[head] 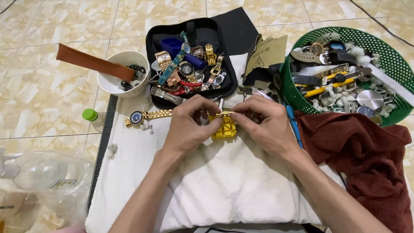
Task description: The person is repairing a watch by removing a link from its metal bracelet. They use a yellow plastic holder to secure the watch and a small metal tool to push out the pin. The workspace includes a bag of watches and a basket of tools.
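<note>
Here, your left hand [187, 125] and right hand [263, 123] both pinch a gold watch band [224, 114] over the yellow holder block [224, 128] on the white cloth [207, 185]; you seem mid-adjustment, needing steady fingers.

Left hand [188, 123] and right hand [264, 121] pinch gold band [224, 113] over yellow block [224, 128].

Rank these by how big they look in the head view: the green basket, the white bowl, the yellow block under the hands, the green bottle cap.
1. green basket, clearly the largest
2. white bowl
3. yellow block, partly hidden by the hands, so its full size is unsure
4. green bottle cap, smallest
</note>
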